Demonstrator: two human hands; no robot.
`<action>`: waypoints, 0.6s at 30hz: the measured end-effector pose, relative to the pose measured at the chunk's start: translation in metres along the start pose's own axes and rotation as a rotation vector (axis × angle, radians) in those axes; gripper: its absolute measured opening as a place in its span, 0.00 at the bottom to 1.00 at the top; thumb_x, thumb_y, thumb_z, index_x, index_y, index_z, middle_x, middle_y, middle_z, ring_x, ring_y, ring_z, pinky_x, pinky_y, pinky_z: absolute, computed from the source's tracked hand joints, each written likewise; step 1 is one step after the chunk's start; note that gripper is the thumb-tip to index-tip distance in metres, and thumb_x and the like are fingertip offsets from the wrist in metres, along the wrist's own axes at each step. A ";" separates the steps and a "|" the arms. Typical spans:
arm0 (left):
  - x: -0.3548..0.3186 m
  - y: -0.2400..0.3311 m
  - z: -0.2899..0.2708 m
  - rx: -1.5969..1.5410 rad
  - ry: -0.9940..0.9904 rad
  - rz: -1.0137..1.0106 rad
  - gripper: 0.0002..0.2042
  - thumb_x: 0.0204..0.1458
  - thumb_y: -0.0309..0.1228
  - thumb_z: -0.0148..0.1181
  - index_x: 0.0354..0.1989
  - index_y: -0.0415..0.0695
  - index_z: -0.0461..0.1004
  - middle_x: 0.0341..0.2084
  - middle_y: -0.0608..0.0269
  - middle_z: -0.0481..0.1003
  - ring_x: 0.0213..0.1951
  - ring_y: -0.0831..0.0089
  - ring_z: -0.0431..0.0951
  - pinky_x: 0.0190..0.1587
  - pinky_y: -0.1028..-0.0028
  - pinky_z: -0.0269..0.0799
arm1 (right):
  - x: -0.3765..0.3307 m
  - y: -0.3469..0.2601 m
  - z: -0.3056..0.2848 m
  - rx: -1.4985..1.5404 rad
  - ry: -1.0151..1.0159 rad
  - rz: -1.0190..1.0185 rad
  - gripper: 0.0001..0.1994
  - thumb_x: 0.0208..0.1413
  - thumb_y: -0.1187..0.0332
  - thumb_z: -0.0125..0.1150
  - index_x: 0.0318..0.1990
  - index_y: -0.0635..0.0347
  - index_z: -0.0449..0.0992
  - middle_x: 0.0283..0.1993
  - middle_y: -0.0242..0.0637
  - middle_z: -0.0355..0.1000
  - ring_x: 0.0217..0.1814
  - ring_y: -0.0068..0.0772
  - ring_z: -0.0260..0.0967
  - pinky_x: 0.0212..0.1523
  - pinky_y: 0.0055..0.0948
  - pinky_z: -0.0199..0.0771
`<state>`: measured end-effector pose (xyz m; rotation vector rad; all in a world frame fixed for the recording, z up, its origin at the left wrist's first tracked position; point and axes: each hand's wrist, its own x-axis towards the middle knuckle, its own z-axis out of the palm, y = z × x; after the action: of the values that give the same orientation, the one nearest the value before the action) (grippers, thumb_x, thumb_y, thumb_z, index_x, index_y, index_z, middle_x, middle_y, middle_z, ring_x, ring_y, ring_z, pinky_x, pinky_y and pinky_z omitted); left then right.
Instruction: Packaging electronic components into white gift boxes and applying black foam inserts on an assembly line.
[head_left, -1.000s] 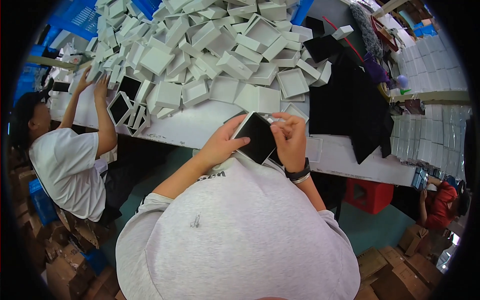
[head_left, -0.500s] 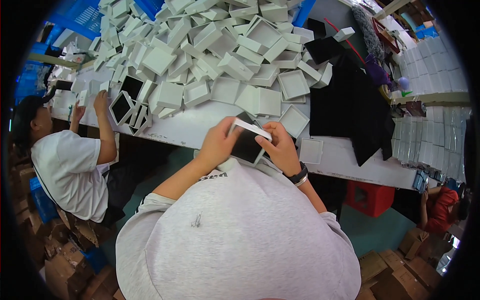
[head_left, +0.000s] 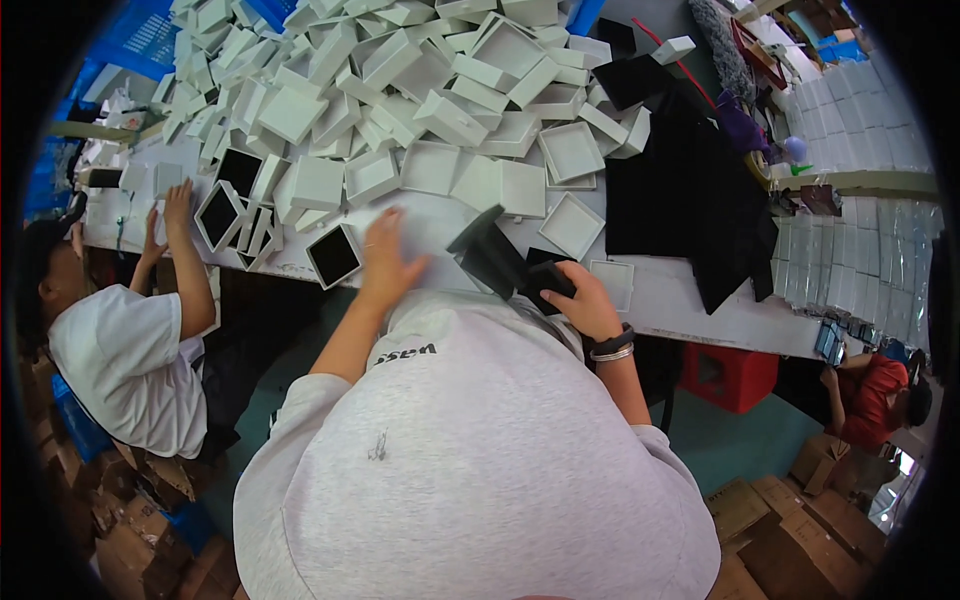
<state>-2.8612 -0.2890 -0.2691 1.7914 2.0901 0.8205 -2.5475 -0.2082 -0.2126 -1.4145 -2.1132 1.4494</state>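
White open-topped boxes [head_left: 395, 125] lie in a big heap across the table in front of me. My left hand [head_left: 385, 250], a little smeared by motion, has its fingers apart and holds nothing. Just left of it, at the table's near edge, rests a white box with a black lining [head_left: 334, 256]. My right hand [head_left: 585, 298] is closed on soft black lining pieces [head_left: 495, 252]; one bends upward to the left, and a smaller dark part sits at my fingers. How many pieces there are, I cannot tell. Two shallow white trays [head_left: 572, 226] lie just beyond that hand.
Large black sheets [head_left: 655, 190] cover the table to the right. A co-worker in a white shirt [head_left: 130, 360] handles a box at the left; another in red [head_left: 868, 400] is far right. Wrapped white stacks [head_left: 850, 250] stand at the right. A red stool [head_left: 735, 378] is under the table.
The black-lined white box has left my hands and now sits on the table at the left. My left hand has moved left and opened. My right hand now holds black lining pieces.
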 end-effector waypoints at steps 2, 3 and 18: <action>0.023 0.035 0.011 0.107 -0.135 0.219 0.37 0.37 0.36 0.66 0.59 0.43 0.58 0.57 0.50 0.60 0.60 0.54 0.56 0.61 0.57 0.50 | 0.002 -0.008 -0.007 0.037 -0.042 -0.112 0.19 0.45 0.74 0.63 0.47 0.63 0.69 0.41 0.45 0.71 0.44 0.39 0.69 0.45 0.30 0.67; 0.029 0.034 0.018 0.105 -0.135 0.219 0.37 0.37 0.36 0.66 0.59 0.43 0.58 0.57 0.50 0.60 0.60 0.54 0.56 0.61 0.57 0.50 | 0.002 -0.013 -0.010 0.035 -0.134 -0.098 0.18 0.47 0.74 0.62 0.47 0.63 0.68 0.41 0.44 0.71 0.43 0.37 0.69 0.45 0.29 0.67; 0.035 0.030 0.080 -0.133 -0.562 -0.145 0.13 0.46 0.38 0.57 0.35 0.42 0.71 0.32 0.48 0.72 0.37 0.51 0.73 0.39 0.58 0.68 | 0.012 0.021 0.011 1.063 0.473 0.158 0.14 0.55 0.75 0.55 0.49 0.65 0.66 0.45 0.34 0.70 0.45 0.24 0.67 0.48 0.23 0.68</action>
<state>-2.8009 -0.2331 -0.3104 1.5484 1.7239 0.3494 -2.5481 -0.2039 -0.2392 -1.2588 -0.7186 1.6556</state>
